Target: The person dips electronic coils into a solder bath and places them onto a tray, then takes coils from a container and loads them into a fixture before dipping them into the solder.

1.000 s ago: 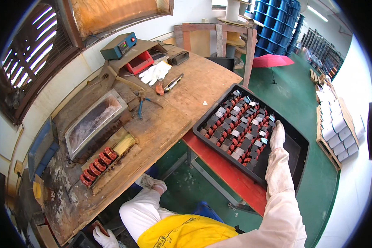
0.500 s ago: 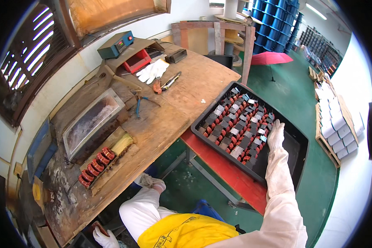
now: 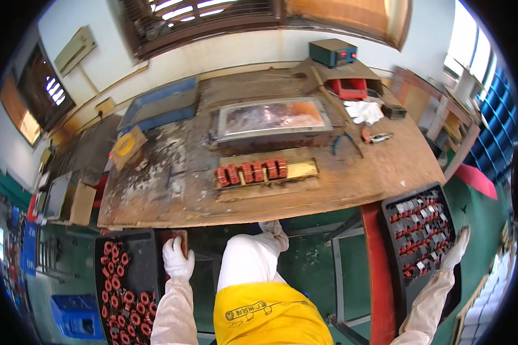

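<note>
My right hand [image 3: 456, 248], gloved, lies with fingers stretched out along the right side of a black tray [image 3: 398, 287]. Rows of red wire-wound coils with dark and silver plates [image 3: 421, 233] fill part of that tray. At the left, my gloved left hand [image 3: 178, 260] is closed over the edge of a red-brown board [image 3: 182, 240]. Beside it, another black tray [image 3: 141, 259] holds loose red ring coils [image 3: 116, 299]. Several red ring coils [image 3: 251, 171] stand in a row in a wooden holder [image 3: 303, 168] on the workbench [image 3: 362, 178].
A metal-framed basin [image 3: 270, 118] sits mid-bench, with a blue tray [image 3: 155, 106] to its left. Toward the right lie pliers [image 3: 341, 141], a cutter [image 3: 379, 137] and white gloves [image 3: 364, 111], below a teal control box [image 3: 332, 53]. A blue bin [image 3: 77, 316] stands on the floor.
The view has swung left, bringing the left tray of loose coils into sight. My right hand stays at the right tray, and my left hand remains at the red-brown board.
</note>
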{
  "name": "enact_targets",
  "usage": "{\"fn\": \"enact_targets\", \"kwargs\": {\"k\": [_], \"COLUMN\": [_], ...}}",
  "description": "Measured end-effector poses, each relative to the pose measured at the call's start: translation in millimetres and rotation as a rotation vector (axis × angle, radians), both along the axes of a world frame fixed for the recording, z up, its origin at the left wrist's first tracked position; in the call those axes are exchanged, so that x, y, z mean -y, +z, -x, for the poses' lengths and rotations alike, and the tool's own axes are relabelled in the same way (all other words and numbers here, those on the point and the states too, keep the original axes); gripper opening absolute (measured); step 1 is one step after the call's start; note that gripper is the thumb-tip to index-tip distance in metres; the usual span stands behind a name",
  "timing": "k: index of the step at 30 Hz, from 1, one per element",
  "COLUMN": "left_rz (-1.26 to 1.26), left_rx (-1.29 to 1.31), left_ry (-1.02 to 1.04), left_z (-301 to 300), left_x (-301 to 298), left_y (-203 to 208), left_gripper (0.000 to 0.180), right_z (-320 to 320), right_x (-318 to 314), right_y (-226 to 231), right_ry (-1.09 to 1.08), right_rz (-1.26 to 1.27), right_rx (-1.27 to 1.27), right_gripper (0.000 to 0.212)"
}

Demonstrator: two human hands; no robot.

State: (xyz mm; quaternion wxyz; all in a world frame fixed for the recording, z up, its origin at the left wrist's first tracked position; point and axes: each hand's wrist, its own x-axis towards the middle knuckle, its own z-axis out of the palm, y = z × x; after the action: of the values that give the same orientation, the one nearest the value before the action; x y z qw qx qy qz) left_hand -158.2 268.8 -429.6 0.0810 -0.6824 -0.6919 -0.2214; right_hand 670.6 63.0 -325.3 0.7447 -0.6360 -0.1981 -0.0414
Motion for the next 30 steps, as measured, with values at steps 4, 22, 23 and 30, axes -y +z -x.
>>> {"fn": "enact_targets", "kwargs": {"k": [4, 22, 23, 30], "left_rz": [0.047, 0.087, 0.084, 0.045], "left_rx": [0.032, 0.132, 0.133, 0.101], "left_ry": [0.018, 0.06, 0.055, 0.054], "left_z": [-6, -9, -9, -3], "left_x": [-1, 1, 1, 1], "left_y": [1, 10, 10, 2], "left_gripper": [0.066, 0.064, 0.064, 0.064], "right_z": [124, 420, 421, 429], "right_x": [-97, -361, -364, -371], "right_y": [68, 75, 74, 73], "right_ry": [0.269, 0.89, 0.886, 0.867], "right_rz": [0.257, 0.753, 0.775, 0.757], "right_rx": [0.304, 1.582, 1.592, 1.69], "right_gripper": [0.038, 0.061, 0.063, 0.061]}}
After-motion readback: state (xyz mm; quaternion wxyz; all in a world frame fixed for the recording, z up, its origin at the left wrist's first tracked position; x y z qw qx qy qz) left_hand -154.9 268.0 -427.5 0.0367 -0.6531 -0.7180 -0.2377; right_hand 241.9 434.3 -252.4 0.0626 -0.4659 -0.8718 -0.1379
